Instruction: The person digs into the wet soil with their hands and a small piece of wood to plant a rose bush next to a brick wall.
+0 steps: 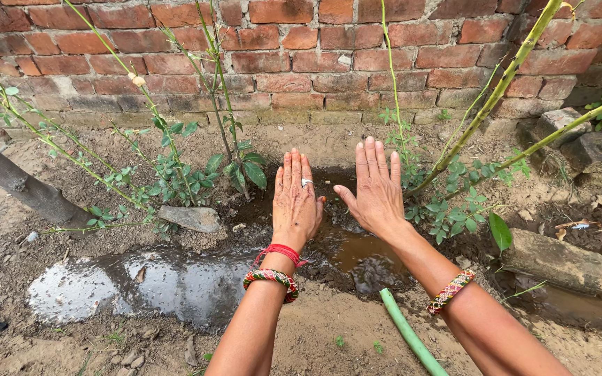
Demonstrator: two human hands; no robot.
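Both forearms reach forward from the bottom edge, side by side and angled slightly toward each other. The left hand [295,202] is flat, back upward, its fingers [288,167] straight and pressed together, the thumb tucked at the inner side. The right hand [377,195] lies just beside it, also back up, fingers [373,159] extended and close together, thumb spread toward the left hand. The hands do not touch and neither grasps anything.
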